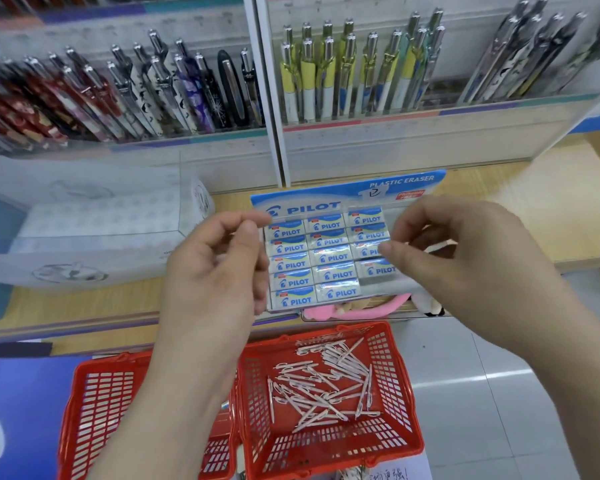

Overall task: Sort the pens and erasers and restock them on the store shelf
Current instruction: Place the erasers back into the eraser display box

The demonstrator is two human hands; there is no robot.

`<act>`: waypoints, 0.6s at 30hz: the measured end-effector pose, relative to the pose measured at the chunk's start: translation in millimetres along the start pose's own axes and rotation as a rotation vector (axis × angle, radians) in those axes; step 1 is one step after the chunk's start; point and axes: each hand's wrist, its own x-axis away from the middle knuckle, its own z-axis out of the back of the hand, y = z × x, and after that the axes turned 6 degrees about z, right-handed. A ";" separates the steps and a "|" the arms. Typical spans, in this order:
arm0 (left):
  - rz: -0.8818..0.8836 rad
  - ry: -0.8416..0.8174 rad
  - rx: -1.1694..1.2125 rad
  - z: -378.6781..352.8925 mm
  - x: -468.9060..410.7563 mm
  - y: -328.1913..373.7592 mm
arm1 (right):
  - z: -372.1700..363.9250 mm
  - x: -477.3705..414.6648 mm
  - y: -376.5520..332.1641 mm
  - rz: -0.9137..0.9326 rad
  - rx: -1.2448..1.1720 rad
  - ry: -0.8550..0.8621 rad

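A clear Pilot eraser tray (347,194) with a blue header card stands on the wooden shelf, filled with several wrapped erasers (331,258) in columns. My left hand (215,271) has curled fingers and pinches the tray's left edge. My right hand (465,258) is at the tray's right side, thumb and forefinger pinching an eraser (366,251) in the right-hand filled column. The tray's far right part is hidden behind that hand. Below, a red basket (406,393) holds several pale pens (319,386).
A second red basket (94,410) sits at the left, partly behind my left forearm. Pen displays (343,74) fill the upper shelf. A white box (94,216) lies left of the tray. Pink plush items (329,311) sit under the shelf's front edge.
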 end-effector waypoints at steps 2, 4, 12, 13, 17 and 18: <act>0.204 -0.127 0.361 -9.2 6.7 8.3 | -2.4 8.9 -15.2 -0.055 -0.373 -0.047; 0.283 -0.189 0.482 -20.7 11.0 11.2 | -10.1 19.1 -29.3 -0.134 -0.740 -0.162; 0.277 -0.232 0.647 -42.6 22.9 9.3 | -31.3 31.5 -31.1 -0.251 -0.803 -0.111; 0.274 -0.250 0.651 -42.8 24.3 9.3 | -31.1 32.1 -30.7 -0.250 -0.816 -0.115; 0.196 -0.301 0.524 -38.2 25.4 8.1 | -24.4 33.4 -26.2 -0.304 -0.954 -0.094; 0.132 -0.279 0.406 -34.8 23.4 6.0 | -22.4 33.5 -25.1 -0.322 -1.009 -0.080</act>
